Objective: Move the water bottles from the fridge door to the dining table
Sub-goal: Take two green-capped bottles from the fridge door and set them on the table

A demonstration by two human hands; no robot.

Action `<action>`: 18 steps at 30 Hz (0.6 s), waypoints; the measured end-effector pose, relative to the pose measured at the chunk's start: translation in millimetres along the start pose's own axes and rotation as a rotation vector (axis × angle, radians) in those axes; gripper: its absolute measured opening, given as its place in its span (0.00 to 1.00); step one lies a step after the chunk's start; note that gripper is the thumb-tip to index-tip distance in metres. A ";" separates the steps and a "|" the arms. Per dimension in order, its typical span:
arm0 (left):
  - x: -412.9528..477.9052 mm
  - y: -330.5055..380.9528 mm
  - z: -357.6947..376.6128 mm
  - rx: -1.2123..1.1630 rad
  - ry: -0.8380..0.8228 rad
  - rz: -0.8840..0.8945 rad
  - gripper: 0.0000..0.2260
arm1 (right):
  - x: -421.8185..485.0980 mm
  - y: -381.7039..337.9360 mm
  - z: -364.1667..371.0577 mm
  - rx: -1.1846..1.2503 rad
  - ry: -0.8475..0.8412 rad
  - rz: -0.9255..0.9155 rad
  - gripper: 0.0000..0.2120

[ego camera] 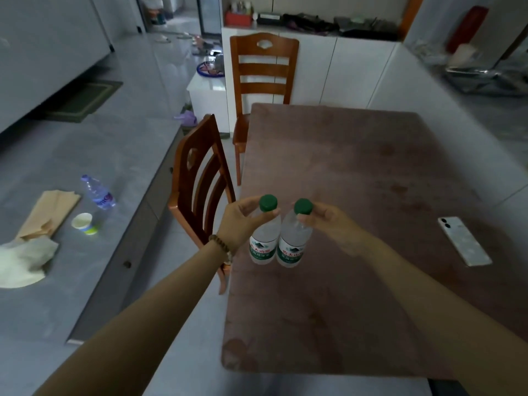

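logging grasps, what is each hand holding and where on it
Left hand holds the left bottle, right hand the right bottle, each grip at the neck under the green cap.

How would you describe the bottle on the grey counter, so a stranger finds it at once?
Start at the long grey counter left of the dining table. The bottle lies on its side between a paper bag and a paper cup. Unlike the green-capped bottles, its label is blue-purple.

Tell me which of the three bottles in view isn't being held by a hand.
The blue-labelled bottle on the grey counter at left, beside the paper cup. The two green-capped bottles are held by the neck, one in the left hand, one in the right hand.
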State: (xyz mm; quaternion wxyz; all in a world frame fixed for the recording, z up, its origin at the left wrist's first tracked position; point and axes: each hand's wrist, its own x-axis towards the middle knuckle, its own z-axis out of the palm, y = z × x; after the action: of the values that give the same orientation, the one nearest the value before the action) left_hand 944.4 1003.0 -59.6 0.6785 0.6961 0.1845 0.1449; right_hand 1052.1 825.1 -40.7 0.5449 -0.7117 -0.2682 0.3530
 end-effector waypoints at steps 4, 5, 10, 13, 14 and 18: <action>0.6 -2.9 2.1 -0.002 0.010 -0.024 0.14 | 3.9 3.3 -2.6 0.011 0.000 0.029 0.11; 1.0 -2.9 2.8 -0.003 0.012 -0.024 0.14 | 4.2 3.6 -3.0 0.016 0.000 0.030 0.11; 0.5 -1.8 2.8 -0.010 -0.002 -0.030 0.14 | 3.8 1.4 -4.8 0.011 -0.023 0.043 0.11; 0.0 -0.7 1.9 -0.007 -0.022 -0.045 0.14 | 5.7 2.9 -5.1 0.007 -0.042 0.052 0.14; -0.1 -0.1 1.8 0.000 -0.024 -0.050 0.13 | 6.0 3.2 -5.1 0.016 -0.041 0.050 0.14; -0.2 1.0 0.5 0.052 -0.040 -0.042 0.11 | 6.8 4.6 -5.1 0.042 -0.012 0.038 0.15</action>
State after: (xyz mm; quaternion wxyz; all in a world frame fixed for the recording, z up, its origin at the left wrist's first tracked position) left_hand 944.5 1002.4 -58.5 0.6665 0.7123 0.1894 0.1118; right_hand 1060.3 826.1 -45.8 0.5511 -0.7031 -0.2505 0.3731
